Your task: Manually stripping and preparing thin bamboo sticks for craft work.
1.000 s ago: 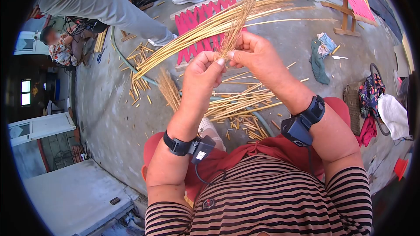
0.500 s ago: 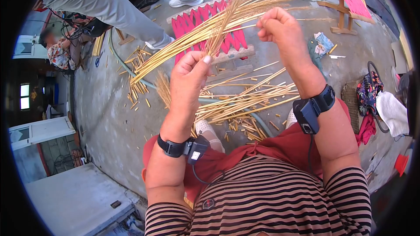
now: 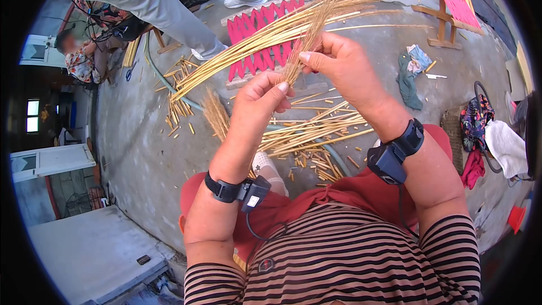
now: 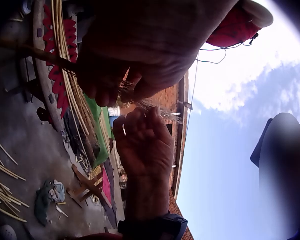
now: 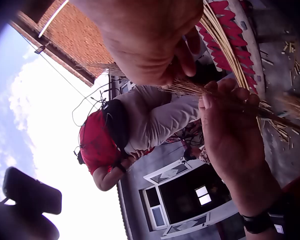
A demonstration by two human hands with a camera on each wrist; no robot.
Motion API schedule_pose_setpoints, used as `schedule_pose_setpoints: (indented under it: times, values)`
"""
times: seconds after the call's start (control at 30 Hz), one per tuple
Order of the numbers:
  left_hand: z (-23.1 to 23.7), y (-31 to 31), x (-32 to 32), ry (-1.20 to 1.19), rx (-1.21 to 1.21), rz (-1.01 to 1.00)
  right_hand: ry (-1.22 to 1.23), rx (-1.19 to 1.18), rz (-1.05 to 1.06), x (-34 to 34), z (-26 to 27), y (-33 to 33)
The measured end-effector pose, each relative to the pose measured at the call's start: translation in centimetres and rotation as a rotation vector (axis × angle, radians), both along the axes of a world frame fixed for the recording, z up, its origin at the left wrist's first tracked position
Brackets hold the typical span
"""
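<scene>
While the left hand (image 3: 261, 95) pinches feathery stalks (image 3: 294, 64), the right hand (image 3: 345, 66) does too.

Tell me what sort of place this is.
Probably an outdoor yard serving as a makeshift workspace: open sky shows beyond a brick wall, and short cut stalk pieces lie scattered over the hard grey ground.

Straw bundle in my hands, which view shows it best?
Head view: the straw bundle shows brightest and fullest, past left hand and right hand. Left wrist: darker, largely hidden; right wrist: partly hidden, visible between and beyond them.
</scene>
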State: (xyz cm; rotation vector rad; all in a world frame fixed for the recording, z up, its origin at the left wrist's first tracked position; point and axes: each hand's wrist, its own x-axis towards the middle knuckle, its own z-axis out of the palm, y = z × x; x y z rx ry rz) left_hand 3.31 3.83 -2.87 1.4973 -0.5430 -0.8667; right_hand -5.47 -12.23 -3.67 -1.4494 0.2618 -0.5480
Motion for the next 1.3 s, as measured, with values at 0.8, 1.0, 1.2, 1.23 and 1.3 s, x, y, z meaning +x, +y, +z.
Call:
schedule_pose_setpoints:
  times: [0.8, 1.0, 1.2, 1.23, 1.3]
  values:
    - [0.0, -0.2, 0.1, 0.117, -0.054, 0.082, 0.142, 0.019, 0.119, -0.3, 0.1, 1.6]
    - [-0.2, -0.2, 0.1, 0.116, -0.057, 0.082, -0.005, 0.122, -0.023, -0.2, 0.5, 0.6]
    - [-0.9, -0.4, 0.0, 0.105, -0.047, 0.066, -0.072, 0.263, -0.101, -0.2, 1.9, -0.6]
    - [-0.9, -0.5, 0.0, 0.102, -0.048, 0.055, -0.039, 0.229, -0.067, -0.1, 1.6, -0.5]
    - [-0.7, -0.7, -0.3, 0.077, -0.022, 0.047, -0.007, 0.158, -0.006, -0.3, 0.9, -0.5]
